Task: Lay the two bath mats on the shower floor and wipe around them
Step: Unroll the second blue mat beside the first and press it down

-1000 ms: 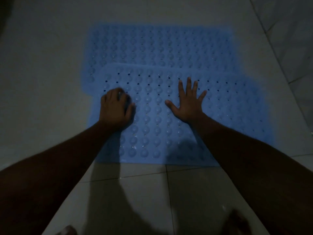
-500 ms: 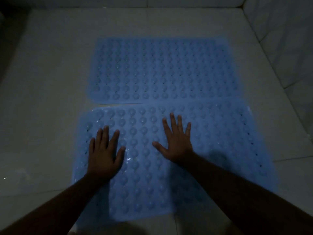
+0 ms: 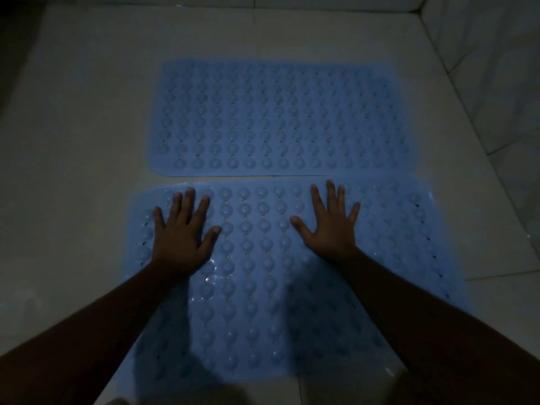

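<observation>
Head view: near mat [image 3: 263, 287] lies just beside far mat [image 3: 277, 118] on tiled floor [image 3: 73, 141].

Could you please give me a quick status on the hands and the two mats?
Left hand and right hand flat, fingers spread, on near mat. Far mat lies flat just beyond it. Nothing in the way.

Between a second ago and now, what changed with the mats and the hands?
The near mat slid toward the person: it overlapped the far mat before and now lies edge to edge with it. The left hand, curled a second ago, has flattened; both hands sit wider apart. The right hand stays flat on the near mat; the far mat looks unmoved.
</observation>
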